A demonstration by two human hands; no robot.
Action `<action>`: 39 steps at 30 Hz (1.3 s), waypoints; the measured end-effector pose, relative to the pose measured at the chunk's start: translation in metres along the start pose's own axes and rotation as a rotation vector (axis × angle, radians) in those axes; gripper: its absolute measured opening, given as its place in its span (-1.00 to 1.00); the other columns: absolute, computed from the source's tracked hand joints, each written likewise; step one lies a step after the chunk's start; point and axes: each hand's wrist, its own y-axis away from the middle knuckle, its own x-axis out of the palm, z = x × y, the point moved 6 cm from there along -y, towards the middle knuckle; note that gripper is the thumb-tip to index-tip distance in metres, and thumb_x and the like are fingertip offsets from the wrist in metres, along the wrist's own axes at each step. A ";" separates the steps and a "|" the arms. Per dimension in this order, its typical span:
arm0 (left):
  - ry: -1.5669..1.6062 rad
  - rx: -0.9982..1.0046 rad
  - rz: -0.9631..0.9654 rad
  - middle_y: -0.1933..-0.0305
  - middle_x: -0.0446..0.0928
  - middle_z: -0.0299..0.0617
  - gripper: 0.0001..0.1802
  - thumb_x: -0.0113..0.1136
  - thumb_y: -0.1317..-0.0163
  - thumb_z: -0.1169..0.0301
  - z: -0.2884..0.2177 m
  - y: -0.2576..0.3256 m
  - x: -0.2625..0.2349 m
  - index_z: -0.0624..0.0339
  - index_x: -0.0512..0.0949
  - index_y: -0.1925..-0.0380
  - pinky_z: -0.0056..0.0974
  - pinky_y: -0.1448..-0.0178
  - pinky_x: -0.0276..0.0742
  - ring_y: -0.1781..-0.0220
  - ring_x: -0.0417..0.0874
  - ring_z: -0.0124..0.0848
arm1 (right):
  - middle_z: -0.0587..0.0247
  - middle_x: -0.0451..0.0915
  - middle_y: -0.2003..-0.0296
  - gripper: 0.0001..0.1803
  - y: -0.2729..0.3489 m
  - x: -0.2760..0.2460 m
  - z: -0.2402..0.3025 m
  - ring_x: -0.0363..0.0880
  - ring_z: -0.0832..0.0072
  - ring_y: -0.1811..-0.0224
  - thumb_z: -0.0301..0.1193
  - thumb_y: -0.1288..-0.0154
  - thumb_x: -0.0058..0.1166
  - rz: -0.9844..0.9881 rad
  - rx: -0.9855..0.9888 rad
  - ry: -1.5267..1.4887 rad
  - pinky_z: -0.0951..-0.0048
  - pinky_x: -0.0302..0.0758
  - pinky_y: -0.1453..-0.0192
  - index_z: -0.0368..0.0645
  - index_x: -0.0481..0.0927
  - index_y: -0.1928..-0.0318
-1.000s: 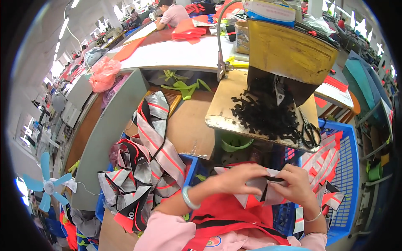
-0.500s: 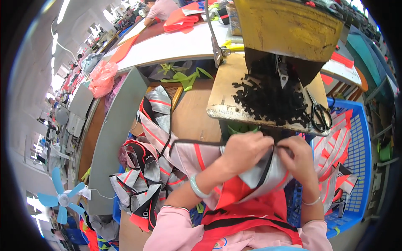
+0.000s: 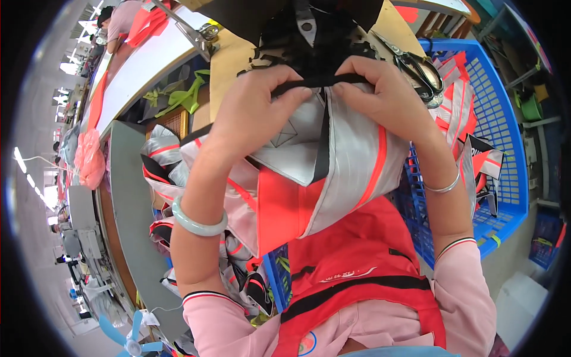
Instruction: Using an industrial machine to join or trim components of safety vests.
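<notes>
My left hand (image 3: 253,116) and my right hand (image 3: 383,95) both pinch the black-bound edge (image 3: 321,81) of a silver-grey fabric bag (image 3: 354,157) with red stripes and a red panel. Thumbs press on the near side, fingers on the far side. Between the hands the edge is stretched nearly straight. The bag hangs from it toward my red apron (image 3: 363,238), with its grey inside partly showing. Just beyond my fingertips is a metal machine part (image 3: 306,27) above black fabric scraps (image 3: 276,44), which lie on a wooden board (image 3: 229,62).
Black-handled scissors (image 3: 419,71) lie on the board's right side. A blue plastic basket (image 3: 505,137) with more striped pieces stands at right. More bags (image 3: 163,146) are heaped at left beside a grey panel (image 3: 128,178). A blue fan (image 3: 132,342) is lower left; another person (image 3: 122,24) sits far left.
Both hands have moved up and away from me, carrying the bag's edge close to the machine part. The edge is now held sideways between them. The whole view has shifted too.
</notes>
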 end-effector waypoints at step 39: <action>0.302 -0.167 0.581 0.44 0.43 -0.48 -0.78 0.21 -0.24 0.30 0.031 0.005 0.069 0.25 0.51 0.30 -0.47 0.28 0.33 0.37 0.35 -0.70 | 0.11 0.56 0.15 -0.73 0.087 0.062 0.079 0.58 0.33 0.26 -0.38 -0.06 0.23 0.515 -0.443 0.164 0.32 0.53 0.18 -0.18 0.64 0.19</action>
